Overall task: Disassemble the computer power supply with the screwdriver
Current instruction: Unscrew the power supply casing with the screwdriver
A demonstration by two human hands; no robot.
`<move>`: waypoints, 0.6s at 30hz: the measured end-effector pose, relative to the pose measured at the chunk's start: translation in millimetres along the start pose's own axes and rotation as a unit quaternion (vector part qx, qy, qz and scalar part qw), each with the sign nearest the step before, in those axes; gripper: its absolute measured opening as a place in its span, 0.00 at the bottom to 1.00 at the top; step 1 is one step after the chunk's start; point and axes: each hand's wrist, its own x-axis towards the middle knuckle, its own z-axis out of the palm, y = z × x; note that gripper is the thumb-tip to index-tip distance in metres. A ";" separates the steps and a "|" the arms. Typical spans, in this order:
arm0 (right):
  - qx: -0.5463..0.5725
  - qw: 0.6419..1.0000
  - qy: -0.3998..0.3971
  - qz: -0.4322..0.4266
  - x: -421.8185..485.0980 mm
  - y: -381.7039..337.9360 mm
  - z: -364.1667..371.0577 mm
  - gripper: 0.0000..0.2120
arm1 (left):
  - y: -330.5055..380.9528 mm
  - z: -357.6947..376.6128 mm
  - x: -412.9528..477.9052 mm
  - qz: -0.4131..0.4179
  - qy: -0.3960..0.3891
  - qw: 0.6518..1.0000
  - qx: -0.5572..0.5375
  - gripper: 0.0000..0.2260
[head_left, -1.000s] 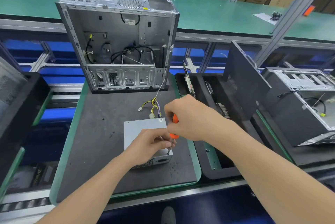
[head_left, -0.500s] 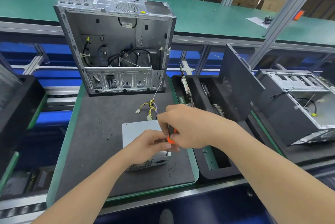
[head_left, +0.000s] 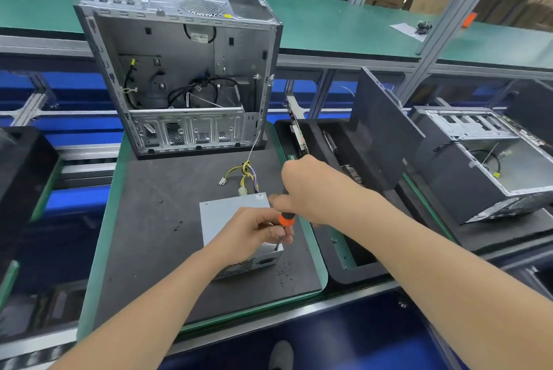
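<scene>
Bracing the power supply flat on the dark mat, the left hand grips the unit at its near right corner. Its fingertips are curled just beside the screwdriver shaft; whether they touch the shaft cannot be told.

The right hand is closed round the orange-and-black handle from above. The shaft stands nearly upright, tip down at the top face near the right edge. Judged purpose: one hand stops the box turning while the other drives out a cover screw.

The unit lies near the front of the mat, vent grille toward the person. Its cable bundle trails back toward the open case, which stands upright at the mat's far edge.

Counts:
- power supply, one
- screwdriver, one
- white connectors on the bundle, two visible
- open cases, two, the second case lying to the right
- loose screws, small dark specks scattered on the mat, too small to count
</scene>
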 end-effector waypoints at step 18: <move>-0.072 0.934 -0.113 -0.331 4.7 18.1 -13.4 0.07 | 5.9 7.1 -11.4 -0.034 0.020 0.999 -0.028 0.08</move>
